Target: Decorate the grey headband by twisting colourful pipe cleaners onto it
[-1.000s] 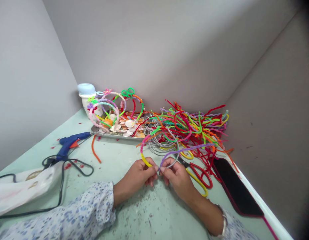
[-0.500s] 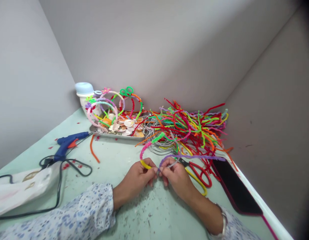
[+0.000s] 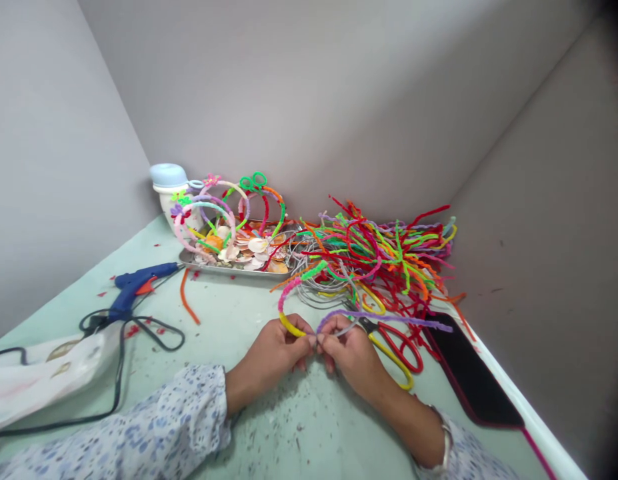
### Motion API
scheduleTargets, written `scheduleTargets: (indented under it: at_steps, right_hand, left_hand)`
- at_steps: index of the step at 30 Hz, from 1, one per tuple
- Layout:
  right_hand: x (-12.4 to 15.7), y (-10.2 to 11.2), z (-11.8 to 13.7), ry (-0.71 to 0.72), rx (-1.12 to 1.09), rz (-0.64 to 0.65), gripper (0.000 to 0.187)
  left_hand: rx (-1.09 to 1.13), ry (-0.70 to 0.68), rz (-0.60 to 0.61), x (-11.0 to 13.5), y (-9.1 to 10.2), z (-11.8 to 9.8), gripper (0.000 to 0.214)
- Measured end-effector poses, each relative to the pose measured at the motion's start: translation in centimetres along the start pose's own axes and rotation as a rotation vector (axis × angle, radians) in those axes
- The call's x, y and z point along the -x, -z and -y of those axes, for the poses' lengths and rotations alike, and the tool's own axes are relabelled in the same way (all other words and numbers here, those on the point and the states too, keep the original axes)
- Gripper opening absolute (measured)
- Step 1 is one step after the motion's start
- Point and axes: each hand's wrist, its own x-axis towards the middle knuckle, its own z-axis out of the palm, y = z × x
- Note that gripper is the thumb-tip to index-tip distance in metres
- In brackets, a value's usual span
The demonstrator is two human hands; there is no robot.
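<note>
My left hand point(image 3: 283, 347) pinches a curved headband point(image 3: 287, 293) near its yellow-wrapped part; pink and green wrapping follows farther up the arc. Close beside it, my right hand point(image 3: 351, 347) pinches a purple pipe cleaner point(image 3: 389, 318) where it meets the band. The pipe cleaner's long free end stretches to the right over a black phone-like slab point(image 3: 471, 373). A bare grey stretch of the band shows by my right fingers. The fingertips of both hands nearly touch and hide the join. Red-handled scissors point(image 3: 406, 347) lie just right of my right hand.
A metal tray point(image 3: 229, 269) of shells holds finished-looking headbands point(image 3: 233, 213). Behind my hands lies a heap of pipe cleaners point(image 3: 379, 247) with grey wire hoops point(image 3: 313, 293). To the left are a blue glue gun point(image 3: 133, 287) with its cord, an orange pipe cleaner point(image 3: 187, 300) and a white bottle point(image 3: 171, 193).
The headband's arc has tipped slightly left and up in my hands. The purple pipe cleaner's free end has dropped a little. Both hands stay in nearly the same place.
</note>
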Motion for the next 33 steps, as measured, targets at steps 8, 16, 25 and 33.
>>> scheduleTargets:
  at_steps: [8,16,25,33]
  right_hand:
    - [0.51,0.06,0.05,0.027,0.023,-0.044,0.015]
    - [0.83,0.23,-0.2,0.141,-0.035,0.029,0.011]
    - [0.71,0.3,-0.25,0.223,-0.012,0.026,0.013]
    - [0.9,0.23,-0.06,0.194,0.038,0.009,0.018]
  left_hand:
    - [0.045,0.05,-0.079,-0.01,0.32,0.1,0.009]
    - [0.081,0.128,-0.014,-0.11,0.5,0.17,0.015]
    - [0.193,0.122,0.02,0.1,0.56,0.0,0.012]
    - [0.25,0.095,0.028,0.14,0.57,0.16,0.01]
